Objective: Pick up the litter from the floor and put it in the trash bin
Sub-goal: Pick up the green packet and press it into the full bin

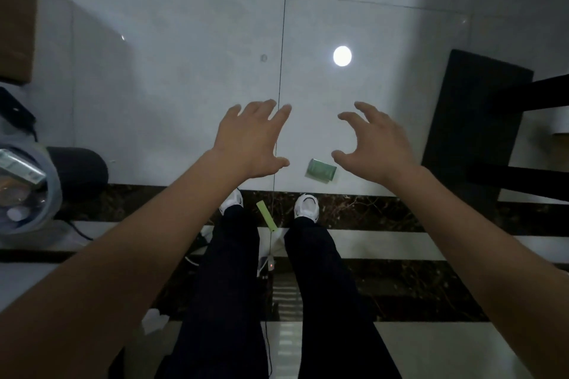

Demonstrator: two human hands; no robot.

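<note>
Both hands hovering over the floor (184, 40), holding nothing.
Left hand (249, 141) and right hand (375, 144) are hanging side by side, each grip wide, fingers spread. Green packet (321, 171) is lying on pale tile just ahead of the right shoe (306, 206); yellow-green strip (267, 215) is lying between the shoes. Trash bin (54, 181) is sitting at the floor's left edge.
</note>
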